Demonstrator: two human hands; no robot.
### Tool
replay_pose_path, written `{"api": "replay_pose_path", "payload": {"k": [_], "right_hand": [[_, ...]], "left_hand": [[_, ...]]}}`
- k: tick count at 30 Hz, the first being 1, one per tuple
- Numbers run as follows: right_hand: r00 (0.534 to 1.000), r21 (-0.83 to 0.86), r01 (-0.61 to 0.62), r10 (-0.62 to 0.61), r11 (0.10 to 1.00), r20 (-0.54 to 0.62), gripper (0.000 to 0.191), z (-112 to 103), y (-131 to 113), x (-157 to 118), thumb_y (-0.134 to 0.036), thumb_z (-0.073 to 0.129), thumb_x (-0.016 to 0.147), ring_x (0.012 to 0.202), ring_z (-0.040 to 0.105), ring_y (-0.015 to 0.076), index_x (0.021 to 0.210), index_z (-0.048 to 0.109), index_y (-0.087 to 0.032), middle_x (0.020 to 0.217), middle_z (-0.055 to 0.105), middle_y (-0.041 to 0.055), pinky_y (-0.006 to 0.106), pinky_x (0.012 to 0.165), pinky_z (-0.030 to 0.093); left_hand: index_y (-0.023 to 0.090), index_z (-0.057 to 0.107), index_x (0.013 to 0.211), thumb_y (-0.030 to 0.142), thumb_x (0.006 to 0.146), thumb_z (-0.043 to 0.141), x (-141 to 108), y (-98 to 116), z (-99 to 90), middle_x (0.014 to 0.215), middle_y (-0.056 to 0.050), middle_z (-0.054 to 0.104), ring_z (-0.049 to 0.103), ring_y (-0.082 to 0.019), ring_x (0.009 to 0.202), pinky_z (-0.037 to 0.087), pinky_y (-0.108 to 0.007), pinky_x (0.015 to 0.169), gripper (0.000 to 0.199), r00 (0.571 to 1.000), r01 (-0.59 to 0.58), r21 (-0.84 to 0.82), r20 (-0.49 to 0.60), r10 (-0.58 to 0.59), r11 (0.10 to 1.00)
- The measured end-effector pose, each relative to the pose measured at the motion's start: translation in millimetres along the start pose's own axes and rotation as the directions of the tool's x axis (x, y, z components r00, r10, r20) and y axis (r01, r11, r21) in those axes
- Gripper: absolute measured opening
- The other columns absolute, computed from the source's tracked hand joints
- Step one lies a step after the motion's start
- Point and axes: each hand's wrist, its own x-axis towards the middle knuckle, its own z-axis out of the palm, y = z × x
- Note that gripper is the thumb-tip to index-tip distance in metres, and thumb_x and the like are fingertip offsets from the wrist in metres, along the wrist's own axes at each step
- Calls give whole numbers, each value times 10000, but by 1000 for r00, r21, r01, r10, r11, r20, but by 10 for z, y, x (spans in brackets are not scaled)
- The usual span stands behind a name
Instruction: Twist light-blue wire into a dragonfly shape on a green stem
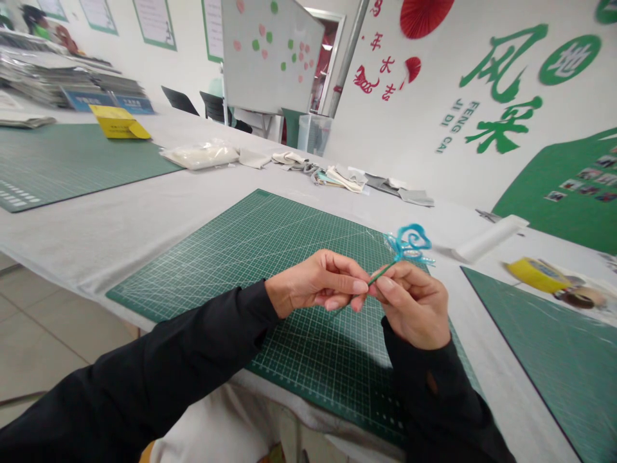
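Two hands work over a green mat (193,283) on a white table (96,225). The left hand (315,281) is on the left and the right hand (409,305) is on the right. They hold a thin green stem (383,273) up above the far right corner of the mat. On top of the stem is a blue curl (409,243), bent into a shape like a small cloud. So the curl is made and sits on the stem. The pictures do not show what is left.

The left fingers (344,276) are closed tight and pinch the low end of the stem. The right fingers (388,289) are closed too and pinch the stem just above them. Neither hand is wide open.

Near the right edge of the table lie a yellow tape roll (537,275) and a white roll (491,238).
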Motion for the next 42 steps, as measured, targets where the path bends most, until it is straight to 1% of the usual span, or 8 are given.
{"api": "replay_pose_path", "payload": {"k": [5,9,13,16,20,24,29,42], "right_hand": [[1000,-4,2,-2,1000,-18,141,3,22,4,-321,698,751,422,425,87,703,670,-191,460,566,-13,227,405,324],[1000,7,10,-10,1000,-17,117,9,19,5,-299,689,760,426,418,79,713,668,-194,515,607,-3,225,410,307],[999,4,15,-15,1000,-49,102,21,14,12,-290,693,750,436,431,80,723,668,-195,553,618,-3,228,419,320],[997,-8,24,-24,1000,-72,101,34,18,21,-291,696,743,437,430,79,735,668,-194,549,598,-11,231,424,326],[994,-37,31,-35,999,-104,100,39,35,30,-287,693,744,420,366,64,742,665,-191,496,537,-35,228,419,285],[989,-64,27,-36,998,-145,92,41,47,38,-277,701,738,422,341,62,747,670,-191,472,503,-48,229,421,252],[987,-67,17,-28,998,-161,98,46,45,39,-280,706,733,415,322,57,740,673,-188,447,466,-58,230,421,231],[984,-115,11,-31,993,-174,109,41,47,27,-288,700,733,423,331,65,742,666,-185,456,459,-56,236,422,240]], "left_hand": [[106,637,749,198,670,745,15,-18,-6,572,-1,656,428,-14,309,207,-122,268,162,999,-40,-4,-37,40,999],[108,634,751,198,688,728,15,-27,1,572,1,655,424,-13,305,202,-124,260,145,997,-66,4,-48,66,998],[101,629,744,196,692,720,22,-24,13,569,2,650,418,-12,301,201,-128,260,142,992,-99,20,-82,101,995],[101,626,751,199,694,716,32,-23,17,569,3,648,411,-11,301,203,-131,266,145,987,-123,28,-106,125,992],[103,623,750,215,685,723,47,-34,14,560,5,643,403,-11,298,201,-136,273,164,980,-146,38,-130,150,989],[104,623,755,229,677,733,63,-54,5,556,5,640,410,-15,303,199,-139,277,183,971,-179,64,-148,186,982],[107,625,754,258,666,751,70,-57,7,558,13,634,418,-14,311,206,-138,282,215,964,-180,115,-178,199,977],[108,620,751,277,660,761,59,-58,16,554,17,633,411,-6,307,210,-132,281,238,959,-176,123,-203,198,977]]}}
